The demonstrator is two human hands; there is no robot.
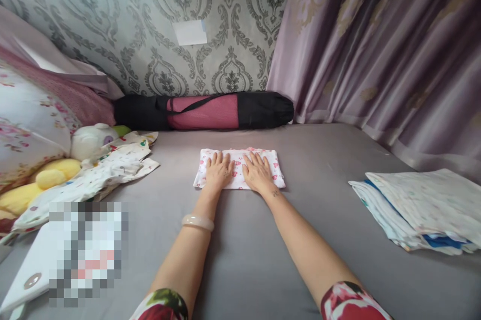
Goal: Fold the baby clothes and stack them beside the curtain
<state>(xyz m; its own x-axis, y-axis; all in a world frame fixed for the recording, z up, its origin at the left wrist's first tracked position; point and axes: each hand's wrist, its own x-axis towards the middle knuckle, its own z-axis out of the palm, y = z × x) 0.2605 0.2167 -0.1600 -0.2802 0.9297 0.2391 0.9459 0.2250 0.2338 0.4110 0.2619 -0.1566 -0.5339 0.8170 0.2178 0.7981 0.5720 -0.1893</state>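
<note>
The left hand (218, 170) and right hand (258, 171) press flat, fingers loosely spread and grasping nothing, on a soft white cloth (237, 183) with pink prints, folded into a neat rectangle on the smooth grey sheet (244, 240). Both arms stretch forward, slightly converging; a glossy pale bangle (197, 222) rings the left. Beyond lies a cylindrical bag (210, 112) with pink mesh.
</note>
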